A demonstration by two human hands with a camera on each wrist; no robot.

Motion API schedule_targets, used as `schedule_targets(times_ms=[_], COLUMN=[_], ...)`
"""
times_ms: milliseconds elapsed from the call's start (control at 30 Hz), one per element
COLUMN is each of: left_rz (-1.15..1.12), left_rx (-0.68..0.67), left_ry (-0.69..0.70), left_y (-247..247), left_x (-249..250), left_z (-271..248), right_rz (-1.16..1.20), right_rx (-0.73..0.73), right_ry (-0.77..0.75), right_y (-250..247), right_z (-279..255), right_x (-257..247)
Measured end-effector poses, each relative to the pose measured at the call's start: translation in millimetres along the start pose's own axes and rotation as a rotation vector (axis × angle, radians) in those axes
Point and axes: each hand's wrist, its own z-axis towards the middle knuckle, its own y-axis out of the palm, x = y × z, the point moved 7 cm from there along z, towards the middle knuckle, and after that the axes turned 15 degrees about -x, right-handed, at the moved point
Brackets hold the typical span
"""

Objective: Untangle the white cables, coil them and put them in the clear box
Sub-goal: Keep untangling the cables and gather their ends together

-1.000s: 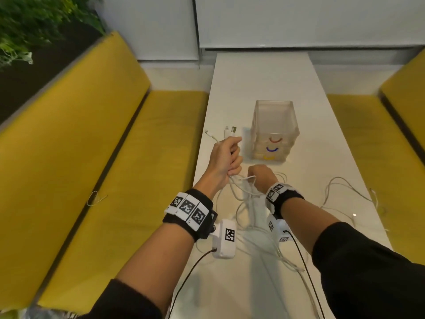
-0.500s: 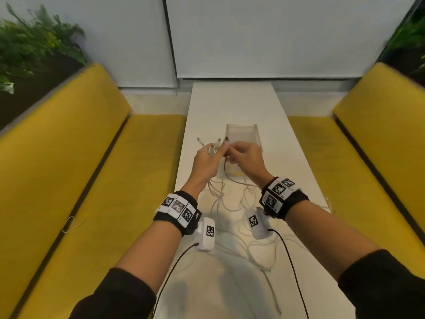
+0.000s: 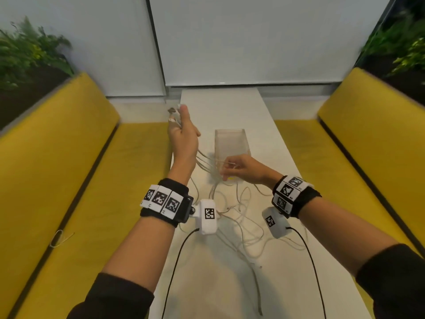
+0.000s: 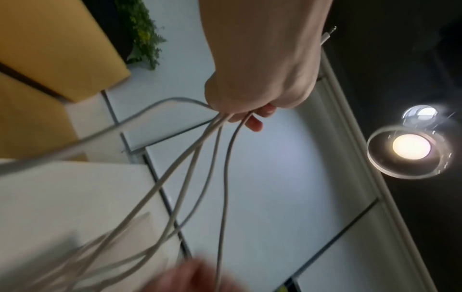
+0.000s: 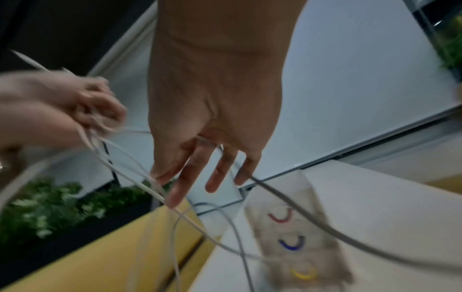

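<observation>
Several white cables (image 3: pixel 241 224) lie tangled on the white table (image 3: pixel 230 284), their strands rising to my left hand (image 3: pixel 182 132). That hand is lifted left of the clear box (image 3: pixel 231 141) and grips the bundled cable ends, with plugs sticking out above the fist. In the left wrist view the left hand (image 4: pixel 250 98) is closed round several cables (image 4: pixel 200 158). My right hand (image 3: pixel 230 168) hovers in front of the box. In the right wrist view the right hand (image 5: pixel 166 189) has straight, spread fingers threaded among the cables (image 5: pixel 140 173). The clear box (image 5: pixel 300 241) bears red, blue and yellow marks.
Yellow benches (image 3: pixel 57 169) (image 3: pixel 358 157) flank the narrow table. A thin loose wire (image 3: pixel 60 238) lies on the left bench. Plants (image 3: pixel 27 56) stand behind both benches. Black leads (image 3: pixel 174 268) run from the wrist cameras back over the table.
My left hand has risen up and to the left with the cable ends. My right hand has left it and dropped lower, its fingers combing down the strands in front of the box.
</observation>
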Motion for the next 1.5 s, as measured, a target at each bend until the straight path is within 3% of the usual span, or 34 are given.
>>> schedule_targets(times_ms=[100,167,300,433,533,700,867,967,1100,1167,1233,1367,1433,1500], left_rz=[-0.082,-0.099,-0.094,-0.084,-0.149,-0.411,-0.575,-0.602,-0.631,-0.554,-0.452,-0.332,-0.302,-0.274], left_rx=[0.048,0.007,-0.181,-0.350,-0.321,-0.256,-0.372,-0.323,-0.257,-0.293,-0.350,-0.463,-0.499,-0.499], left_ry=[0.071,0.053,-0.016,-0.066,-0.096,-0.097,-0.033,0.074,0.163,0.154,0.118,-0.012,-0.068,-0.109], left_y=[-13,-7,26,35,27,17,29,15,1,9,23,50,57,58], left_x=[26,30,13,3,9,23,44,72,92,88,77,44,29,18], left_z=[5,7,-2,-11,-11,1,2,10,19,16,9,-7,-11,-12], right_rz=[-0.173,-0.185,0.072,0.253,0.178,0.044,-0.220,-0.204,-0.344,-0.327,-0.256,-0.155,-0.001,0.299], right_rx=[-0.002,0.036,-0.040,-0.028,-0.096,0.015,0.062,0.085,-0.001,0.025,0.136,0.384,0.359,0.227], right_ry=[0.106,0.127,0.028,0.033,0.063,0.047,0.282,0.353,0.700,0.766,0.710,0.443,0.298,0.206], right_y=[-3,-9,-10,-27,-30,-32,-36,-38,-37,-41,-48,-67,-66,-54], right_z=[-11,-13,-4,-15,-28,-45,-54,-77,-101,-99,-94,-83,-78,-75], right_x=[18,19,-25,-53,-43,0,57,85,124,123,103,47,25,14])
